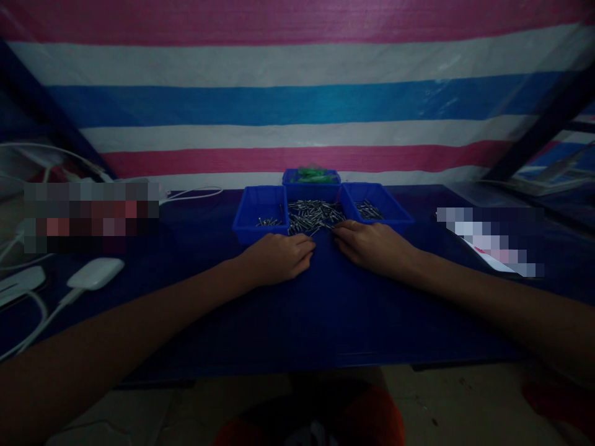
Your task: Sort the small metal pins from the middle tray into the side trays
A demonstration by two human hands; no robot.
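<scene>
A pile of small metal screws or pins (313,215) lies on the dark blue table between two blue trays. The left tray (260,230) holds a few of the metal pieces, and the right tray (395,214) holds several. Behind the pile, a third blue tray (292,178) contains green items (313,174). My left hand (283,257) rests at the pile's front left edge, by the left tray, fingers curled together. At the front right edge is my right hand (365,244), its fingers bent and close together. Whatever either hand's fingertips hold is too small and dark to make out.
A white charger (96,273) with cables lies on the table (325,328) at the left, near a blurred-out area. On the right is a partly blurred white sheet (493,260). A striped plastic sheet (297,102) hangs behind the table.
</scene>
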